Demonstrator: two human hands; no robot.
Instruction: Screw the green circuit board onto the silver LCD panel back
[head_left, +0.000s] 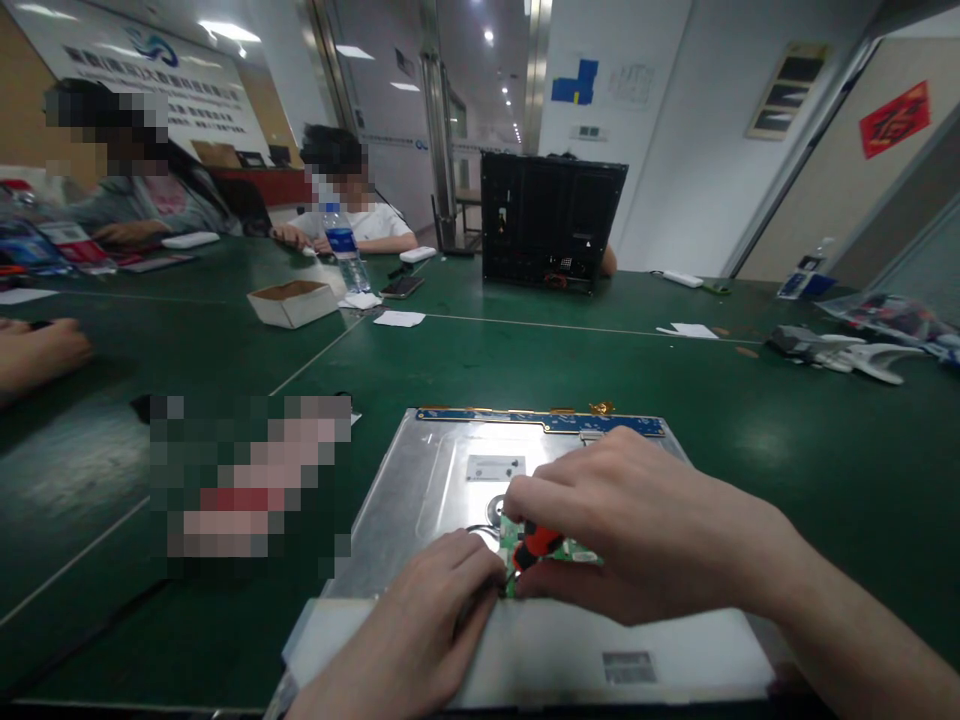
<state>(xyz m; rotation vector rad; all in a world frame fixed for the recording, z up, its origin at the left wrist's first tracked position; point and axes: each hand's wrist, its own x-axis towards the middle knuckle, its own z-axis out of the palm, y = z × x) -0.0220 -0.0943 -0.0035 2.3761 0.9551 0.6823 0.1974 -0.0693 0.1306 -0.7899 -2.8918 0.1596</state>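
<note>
My right hand (pixel 630 530) is closed round a red-and-black screwdriver (pixel 537 545), its tip tilted down toward a small green circuit board (pixel 508 540). At the board's left edge, my left hand (pixel 431 610) has its fingers curled and pressed together on the board; the fingertips are partly hidden. Both hands are above a flat silver display panel (pixel 409 480) lying back side up, with a blue circuit strip (pixel 487 418) along its far edge. A white sheet (pixel 555 650) covers the panel's near part. Much of the green board is hidden under my right hand.
Across the green table (pixel 450 365) stand an open cardboard box (pixel 294 303), a water bottle (pixel 345 250) and a black monitor housing (pixel 553 222). Grey-white tools (pixel 840 352) lie at right. People sit opposite and at left; one person's hand (pixel 45 350) rests on the table.
</note>
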